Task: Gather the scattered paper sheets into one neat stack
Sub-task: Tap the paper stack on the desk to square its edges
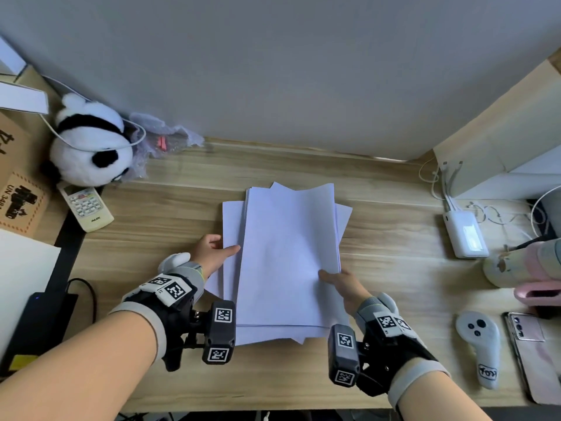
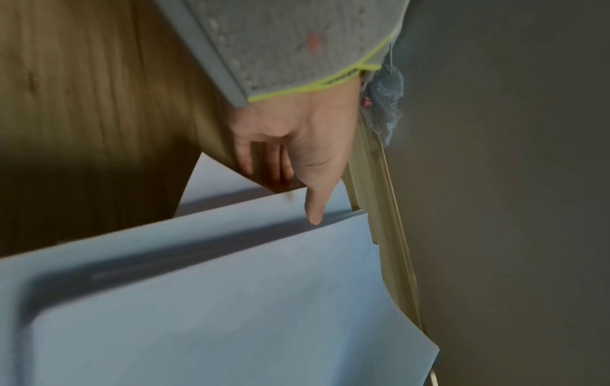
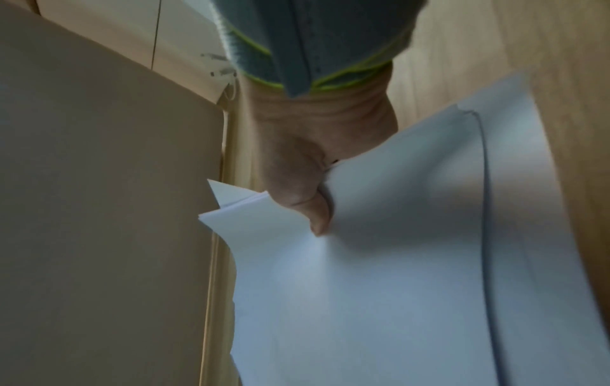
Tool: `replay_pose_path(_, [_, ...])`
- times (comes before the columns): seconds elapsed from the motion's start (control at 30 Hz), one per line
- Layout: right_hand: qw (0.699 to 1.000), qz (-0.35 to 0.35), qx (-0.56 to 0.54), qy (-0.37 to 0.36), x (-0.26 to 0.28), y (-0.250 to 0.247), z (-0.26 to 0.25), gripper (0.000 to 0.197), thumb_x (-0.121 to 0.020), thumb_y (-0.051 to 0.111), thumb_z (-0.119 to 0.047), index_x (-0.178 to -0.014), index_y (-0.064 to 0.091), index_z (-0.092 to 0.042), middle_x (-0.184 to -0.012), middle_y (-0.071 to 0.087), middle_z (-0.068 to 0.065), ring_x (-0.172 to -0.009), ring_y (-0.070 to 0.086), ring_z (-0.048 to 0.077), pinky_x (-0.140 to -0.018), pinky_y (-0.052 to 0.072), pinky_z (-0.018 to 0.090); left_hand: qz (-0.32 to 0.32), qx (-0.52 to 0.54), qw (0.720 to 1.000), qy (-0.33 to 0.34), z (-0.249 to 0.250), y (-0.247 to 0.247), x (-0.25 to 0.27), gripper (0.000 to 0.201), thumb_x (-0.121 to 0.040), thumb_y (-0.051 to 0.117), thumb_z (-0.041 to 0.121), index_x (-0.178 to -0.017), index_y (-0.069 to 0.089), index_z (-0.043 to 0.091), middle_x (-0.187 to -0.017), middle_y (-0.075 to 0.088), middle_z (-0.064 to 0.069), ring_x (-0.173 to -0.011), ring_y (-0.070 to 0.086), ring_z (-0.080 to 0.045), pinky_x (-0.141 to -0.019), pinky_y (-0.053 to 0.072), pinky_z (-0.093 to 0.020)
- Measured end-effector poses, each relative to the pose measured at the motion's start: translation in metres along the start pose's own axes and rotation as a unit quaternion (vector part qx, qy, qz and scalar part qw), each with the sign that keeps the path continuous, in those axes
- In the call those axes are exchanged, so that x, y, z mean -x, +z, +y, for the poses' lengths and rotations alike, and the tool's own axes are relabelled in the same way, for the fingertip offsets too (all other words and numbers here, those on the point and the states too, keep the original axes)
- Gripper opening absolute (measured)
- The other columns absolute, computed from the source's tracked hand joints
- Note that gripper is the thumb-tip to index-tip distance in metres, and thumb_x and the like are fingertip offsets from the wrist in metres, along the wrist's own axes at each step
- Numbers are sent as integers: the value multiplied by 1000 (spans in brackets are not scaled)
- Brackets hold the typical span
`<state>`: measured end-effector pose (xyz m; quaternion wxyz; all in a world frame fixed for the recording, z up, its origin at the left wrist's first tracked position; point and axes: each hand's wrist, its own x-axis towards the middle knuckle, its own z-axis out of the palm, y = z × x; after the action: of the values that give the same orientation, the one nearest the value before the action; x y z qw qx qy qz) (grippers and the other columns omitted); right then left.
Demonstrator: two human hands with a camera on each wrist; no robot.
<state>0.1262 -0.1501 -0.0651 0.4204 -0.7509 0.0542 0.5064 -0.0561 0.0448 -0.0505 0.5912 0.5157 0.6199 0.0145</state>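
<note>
A loose pile of white paper sheets [image 1: 288, 253] lies fanned out in the middle of the wooden desk [image 1: 394, 268], its corners sticking out at different angles. My left hand [image 1: 217, 247] is at the pile's left edge. In the left wrist view its thumb [image 2: 313, 206] lies on a lower sheet [image 2: 231, 300] against the upper sheets' edge, and its fingers go beneath. My right hand [image 1: 337, 279] grips the pile's right edge near the front. In the right wrist view its thumb [image 3: 313, 209] presses on the top sheet [image 3: 379, 287]; the fingers are hidden below.
A panda plush [image 1: 91, 144] and a remote control [image 1: 86, 208] sit at the back left beside a cardboard box [image 1: 18, 192]. On the right are a white power bank [image 1: 466, 235] with cables, pink items [image 1: 531, 268], a grey controller [image 1: 479, 344] and a phone [image 1: 534, 354].
</note>
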Motion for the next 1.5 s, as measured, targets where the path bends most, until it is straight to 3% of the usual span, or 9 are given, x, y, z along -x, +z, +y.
replay_pose_path(0.17, [999,-31,-36,-3,8,-20,0,32,-85,64,-12,-115,60,-4,-102,68,12,-93,64,29,-91,51,40,-127,15,990,-61,-7,-3,3,79,-66,73,58,-126,59,9,-123,63,-3,-118,56,-24,-106,39,-34])
replay_pose_path(0.33, [995,-28,-76,-60,17,-24,-17,10,-84,63,-6,-94,64,-10,-75,73,1,-70,66,19,-67,53,30,-174,45,983,-23,-4,-3,6,113,-37,78,72,-132,54,16,-136,58,-3,-126,53,-22,-112,36,-43])
replay_pose_path(0.43, [991,-21,-84,-98,23,-19,-25,9,-84,64,-6,-90,63,-11,-76,72,3,-69,66,20,-70,54,33,-195,25,980,13,7,-2,23,68,-69,81,31,-126,56,2,-129,61,-16,-101,64,-23,-104,42,-37])
replay_pose_path(0.53, [988,-19,-70,-136,28,-12,-28,6,-85,63,-6,-87,64,-12,-86,69,7,-71,66,20,-72,55,33,-182,-17,983,33,5,2,26,45,-81,67,0,-125,56,-3,-131,59,-20,-113,61,-29,-106,41,-39])
replay_pose_path(0.77, [956,-9,-100,-276,45,-19,-64,12,-85,61,-6,-86,68,-15,-76,74,-6,-73,68,14,-74,55,28,-85,48,982,161,50,3,40,35,-78,71,3,-112,65,-2,-115,67,-13,-101,66,-24,-99,47,-34])
replay_pose_path(0.9, [939,-10,-91,-333,58,-29,-86,7,-84,64,-10,-87,68,-15,-81,72,-3,-74,67,11,-71,55,25,-71,65,968,232,73,1,52,35,-74,76,6,-108,68,4,-94,70,-1,-75,68,2,-80,54,-20])
replay_pose_path(1.1, [940,11,-82,-332,53,-32,-67,12,-81,67,-5,-86,69,-15,-75,74,-10,-71,68,4,-68,54,21,-35,-46,977,205,51,6,51,36,-69,81,22,-92,70,-3,-94,73,-20,-88,70,-31,-83,57,-43])
replay_pose_path(1.33, [939,-8,-138,-315,49,-17,-57,21,-80,66,-1,-93,68,-17,-84,75,-10,-78,69,6,-71,55,19,-34,-6,987,159,39,29,61,36,-80,72,17,-110,64,0,-89,65,-2,-82,59,-18,-57,46,-12])
replay_pose_path(1.5, [940,-26,-133,-312,53,-16,-69,8,-85,63,-11,-90,68,-15,-79,75,-8,-72,69,5,-66,53,18,-8,20,986,164,44,30,54,39,-85,66,26,-110,65,-3,-100,67,-12,-96,64,-25,-80,51,-32])
